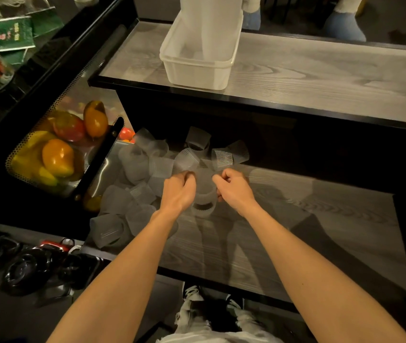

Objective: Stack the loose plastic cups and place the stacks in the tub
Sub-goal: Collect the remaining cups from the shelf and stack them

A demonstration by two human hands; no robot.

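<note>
Two hands meet over the lower tabletop (pixel 296 219), a short stack of translucent cups (pixel 203 194) held between them. Left hand (pixel 178 191) and right hand (pixel 234 188) have fingers curled closed against the stack's sides. Loose cups (pixel 135 164) lie heaped just left and behind. Open wood-grain surface runs to the right. Tub (pixel 197 70) stands on the upper shelf (pixel 320 78), well apart.

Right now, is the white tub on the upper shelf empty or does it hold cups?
Cannot tell: the tub has only blurry pale shapes inside.
</note>
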